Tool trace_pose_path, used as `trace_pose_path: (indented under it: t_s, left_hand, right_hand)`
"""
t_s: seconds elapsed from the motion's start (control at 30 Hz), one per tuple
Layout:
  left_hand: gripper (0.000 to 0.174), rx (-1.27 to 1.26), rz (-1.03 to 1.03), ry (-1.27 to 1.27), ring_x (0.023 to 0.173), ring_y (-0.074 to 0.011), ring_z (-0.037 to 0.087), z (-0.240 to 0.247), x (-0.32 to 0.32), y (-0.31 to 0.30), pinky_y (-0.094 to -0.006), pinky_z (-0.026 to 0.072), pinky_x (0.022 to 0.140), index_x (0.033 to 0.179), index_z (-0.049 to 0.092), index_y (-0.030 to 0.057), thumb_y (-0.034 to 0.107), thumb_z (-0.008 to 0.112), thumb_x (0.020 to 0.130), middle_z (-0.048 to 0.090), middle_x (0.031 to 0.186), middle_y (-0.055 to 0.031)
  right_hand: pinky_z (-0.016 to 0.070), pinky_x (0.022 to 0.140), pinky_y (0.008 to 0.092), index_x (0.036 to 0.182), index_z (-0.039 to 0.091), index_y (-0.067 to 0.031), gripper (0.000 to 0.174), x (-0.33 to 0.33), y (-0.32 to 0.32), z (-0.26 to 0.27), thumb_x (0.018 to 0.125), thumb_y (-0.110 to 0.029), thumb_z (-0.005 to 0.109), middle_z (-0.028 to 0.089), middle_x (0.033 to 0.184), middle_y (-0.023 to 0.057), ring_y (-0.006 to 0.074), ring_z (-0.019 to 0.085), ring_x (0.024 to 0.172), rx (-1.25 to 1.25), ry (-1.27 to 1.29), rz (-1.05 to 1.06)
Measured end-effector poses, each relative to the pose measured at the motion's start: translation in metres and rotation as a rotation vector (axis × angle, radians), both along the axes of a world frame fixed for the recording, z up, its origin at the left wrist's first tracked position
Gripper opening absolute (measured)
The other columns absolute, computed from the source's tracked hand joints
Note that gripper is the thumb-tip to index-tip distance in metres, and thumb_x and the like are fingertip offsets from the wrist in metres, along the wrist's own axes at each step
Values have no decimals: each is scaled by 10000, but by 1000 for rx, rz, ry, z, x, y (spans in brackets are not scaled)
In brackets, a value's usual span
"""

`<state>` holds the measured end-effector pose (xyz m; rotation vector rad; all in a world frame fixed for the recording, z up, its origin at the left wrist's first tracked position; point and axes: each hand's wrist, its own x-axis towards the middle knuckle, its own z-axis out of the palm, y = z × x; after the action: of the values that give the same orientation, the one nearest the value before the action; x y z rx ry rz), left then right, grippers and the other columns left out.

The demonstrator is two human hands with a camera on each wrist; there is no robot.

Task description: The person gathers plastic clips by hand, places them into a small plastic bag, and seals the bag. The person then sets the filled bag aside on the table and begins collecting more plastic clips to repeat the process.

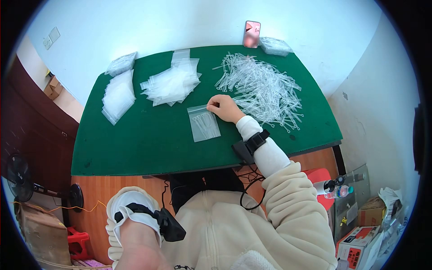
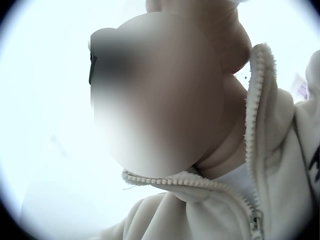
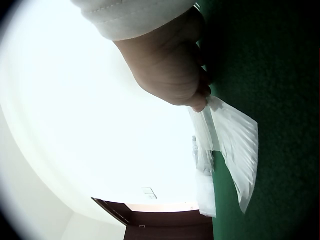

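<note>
My right hand (image 1: 225, 109) pinches the top right corner of a small clear zip bag (image 1: 198, 134) on the green table. Inside the bag lie several clear plastic sticks (image 1: 205, 125) with looped ends, side by side at a slant. The right wrist view shows the fingertips at the corner of the bag (image 3: 237, 145), which stands tilted against the tabletop. Away from the table, my left hand (image 1: 145, 257) is raised close to the head, cut off by the lower edge of the head view; its fingers are hidden there.
A large heap of loose looped sticks (image 1: 270, 92) covers the table's right side. Behind the bag lies a pile of flat bags (image 1: 173, 84); more bags (image 1: 119, 96) lie at left. Wrapped packs (image 1: 121, 64) stand at the back corners. A phone (image 1: 252, 34) leans against the wall.
</note>
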<state>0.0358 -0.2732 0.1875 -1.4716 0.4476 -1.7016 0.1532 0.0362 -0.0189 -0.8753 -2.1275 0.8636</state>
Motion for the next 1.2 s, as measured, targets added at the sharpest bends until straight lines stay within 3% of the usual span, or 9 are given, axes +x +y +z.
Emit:
trace_pose_path:
  t_s: [0.63, 0.73, 0.9, 1.03, 1.13, 1.2]
  left_hand:
    - [171, -39, 18, -54, 929, -235, 485, -2, 2, 6, -355, 385, 846, 1020, 531, -16, 73, 513, 875, 543, 1000, -108]
    - [167, -22, -93, -60, 930, -231, 482, -1, 8, 11, -350, 382, 849, 1014, 529, -16, 69, 515, 872, 540, 993, -107]
    - [167, 53, -42, -108, 928, -231, 481, 2, 9, 15, -352, 379, 859, 1011, 528, -20, 63, 522, 866, 540, 990, -108]
    - [167, 16, -141, -77, 934, -230, 480, 0, 10, 16, -352, 377, 863, 1014, 527, -18, 60, 520, 866, 540, 999, -108]
    - [186, 60, -122, -128, 937, -229, 478, -1, 13, 23, -349, 378, 858, 1037, 523, -17, 72, 510, 874, 538, 996, -102]
    - [193, 58, -147, -116, 946, -227, 476, -2, 16, 30, -349, 380, 857, 1049, 523, -13, 75, 504, 878, 537, 1010, -102]
  right_hand:
    - [443, 604, 290, 761, 614, -4, 120, 1, 1, 1, 752, -121, 637, 590, 693, 80, 178, 543, 630, 20, -39, 6]
    - [445, 606, 292, 761, 616, -6, 119, 1, 1, 0, 751, -122, 638, 592, 695, 81, 179, 548, 634, 6, -21, 10]
    - [447, 607, 294, 763, 618, -9, 118, 0, 3, -1, 753, -125, 636, 592, 692, 81, 181, 548, 631, 39, -39, 4]
    - [448, 603, 296, 763, 622, -14, 120, 2, 1, -1, 753, -133, 636, 591, 686, 84, 188, 552, 630, 34, -27, -3]
    - [467, 629, 338, 737, 635, -37, 125, 2, 0, 0, 717, -161, 632, 620, 712, 109, 249, 596, 679, 49, -34, -29]
    - [460, 615, 330, 739, 630, -32, 122, 1, 1, -1, 726, -153, 633, 610, 702, 103, 238, 584, 664, 73, -29, -24]
